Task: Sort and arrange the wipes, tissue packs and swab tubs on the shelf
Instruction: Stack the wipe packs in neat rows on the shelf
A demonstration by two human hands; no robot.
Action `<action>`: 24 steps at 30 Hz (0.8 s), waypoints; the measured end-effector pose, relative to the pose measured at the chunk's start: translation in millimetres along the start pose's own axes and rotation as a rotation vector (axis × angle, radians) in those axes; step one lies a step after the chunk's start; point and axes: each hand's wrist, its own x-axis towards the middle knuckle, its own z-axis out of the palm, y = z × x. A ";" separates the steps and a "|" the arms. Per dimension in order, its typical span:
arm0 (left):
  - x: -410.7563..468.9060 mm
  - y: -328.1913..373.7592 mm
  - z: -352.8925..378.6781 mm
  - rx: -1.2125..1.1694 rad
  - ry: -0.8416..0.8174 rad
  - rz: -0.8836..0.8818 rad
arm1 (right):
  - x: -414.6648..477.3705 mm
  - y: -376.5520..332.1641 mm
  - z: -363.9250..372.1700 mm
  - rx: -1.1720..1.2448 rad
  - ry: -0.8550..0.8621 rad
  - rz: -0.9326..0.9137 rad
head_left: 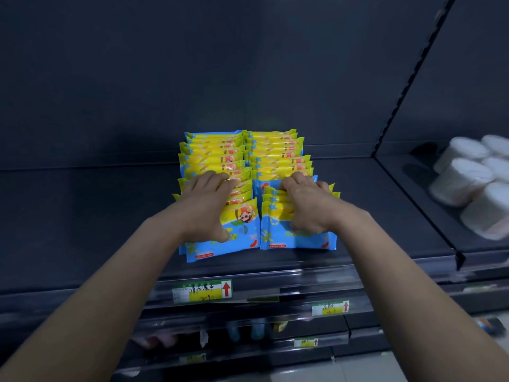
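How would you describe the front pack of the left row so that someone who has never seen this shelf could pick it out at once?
On the dark shelf, two rows of yellow and blue packs run front to back. Take the left row, which the left hand grips; the front pack is nearest you. Unlike the right row's front pack, it shows a cartoon figure.

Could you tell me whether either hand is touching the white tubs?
No; left hand and right hand both grip the wipe packs, apart from the white tubs.
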 end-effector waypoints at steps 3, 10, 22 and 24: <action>-1.4 2.0 1.3 -0.031 0.004 -0.009 | 0.3 -0.6 -2.3 0.019 -0.052 0.002; -1.6 14.5 -3.2 -0.051 -0.017 -0.110 | -4.2 -6.4 -3.7 0.011 -0.113 -0.008; -30.0 14.9 -10.3 -0.789 0.462 -0.268 | -5.2 14.8 -18.0 0.502 0.307 -0.082; -33.4 13.2 -11.4 -1.125 0.611 -0.250 | -5.4 13.2 -20.0 0.705 0.389 -0.086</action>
